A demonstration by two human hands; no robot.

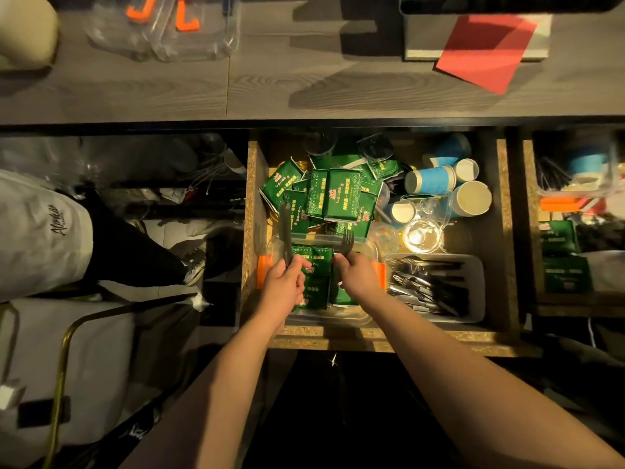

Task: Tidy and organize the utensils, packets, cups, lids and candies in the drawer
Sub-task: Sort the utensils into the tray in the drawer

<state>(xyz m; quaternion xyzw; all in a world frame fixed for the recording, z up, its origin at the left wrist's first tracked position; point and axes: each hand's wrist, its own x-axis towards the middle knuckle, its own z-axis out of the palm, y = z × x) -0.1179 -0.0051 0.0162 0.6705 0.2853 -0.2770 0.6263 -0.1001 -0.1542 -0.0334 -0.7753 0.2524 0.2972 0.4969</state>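
An open wooden drawer [252, 204] holds a loose heap of green packets [338, 194] at the back. A clear plastic box [324, 240] with orange clips sits at the front, with more green packets in it. My left hand [285, 279] is shut on a dark plastic knife [285, 228], blade pointing away from me. My right hand [355, 272] grips a dark plastic fork [346, 242], tines up. Both hands hover over the clear box. Blue paper cups [436, 179] lie on their sides at the back right. A white tray [473, 286] at the front right holds several dark utensils.
A clear lid or cup [422, 235] glints between the cups and the tray. A second drawer [575, 214] on the right holds packets, straws and an orange-clipped box. Above is a grey counter [304, 79] with clear containers and a red sheet [487, 50]. Another person's legs [135, 252] stand left.
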